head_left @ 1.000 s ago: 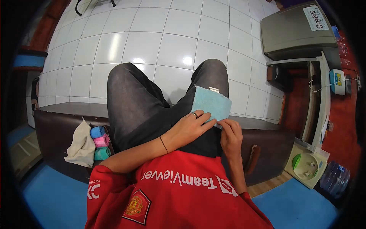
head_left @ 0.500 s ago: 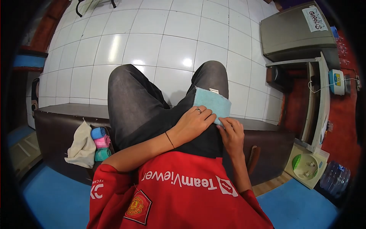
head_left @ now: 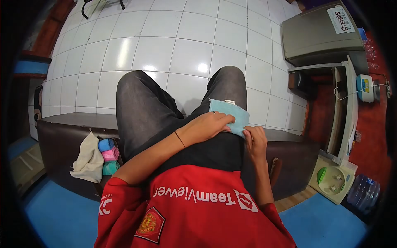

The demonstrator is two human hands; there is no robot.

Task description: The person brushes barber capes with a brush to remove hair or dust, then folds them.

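A light blue cloth [head_left: 232,112] with a small white tag lies across my thigh on the right. My left hand [head_left: 210,126] reaches over from the left and pinches the cloth's near edge, its fingertips bent onto the fabric. At the cloth's near right corner, my right hand [head_left: 255,139] holds the edge between thumb and fingers. Beside my other leg, on the dark bench, are a blue rolled cloth [head_left: 106,144], a pink one [head_left: 111,154] and a green one [head_left: 111,168]. A crumpled beige cloth [head_left: 89,159] lies left of these rolls.
I sit on a dark brown bench [head_left: 74,132]. A brown comb [head_left: 274,168] lies on it at right. Farther right are a grey fridge [head_left: 320,37], a shelf frame [head_left: 349,111], a pale basin-like appliance [head_left: 331,182] and a water jug [head_left: 364,192]. White tiles [head_left: 157,53] cover the floor ahead.
The cloth's near edge has come slightly toward me and spread flatter between my hands. Both hands have shifted a little, the right one slightly downward and outward.
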